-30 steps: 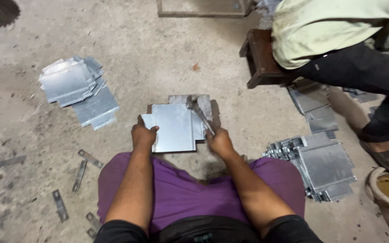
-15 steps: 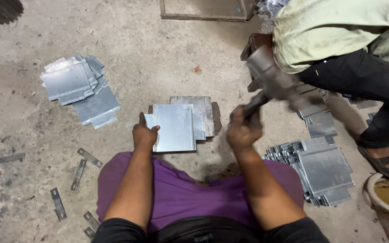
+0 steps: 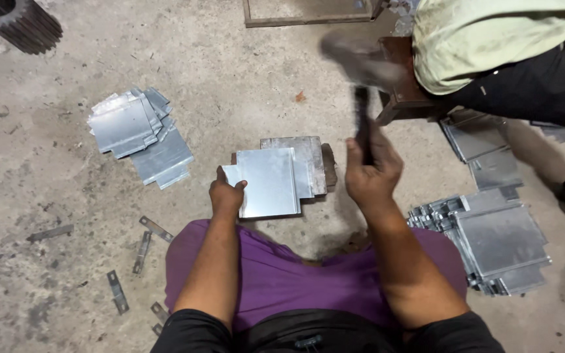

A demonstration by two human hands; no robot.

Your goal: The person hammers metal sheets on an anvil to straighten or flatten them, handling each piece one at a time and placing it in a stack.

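In right hand (image 3: 372,175), hammer (image 3: 363,124) upright.

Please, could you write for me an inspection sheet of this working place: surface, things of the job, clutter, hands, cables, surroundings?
Surface: rough concrete floor, dusty and stained.
Job's things: shiny metal sheet lying on a flat block; hammer, raised, head blurred.
Clutter: sheet pile at left; sheet pile at right; small metal strips on the floor.
Hands: left hand on the sheet's near-left corner; right hand closed on the hammer handle.
Cables: nothing seen.
Surroundings: another person seated close at upper right; toothed gear at upper left; metal frame at top.
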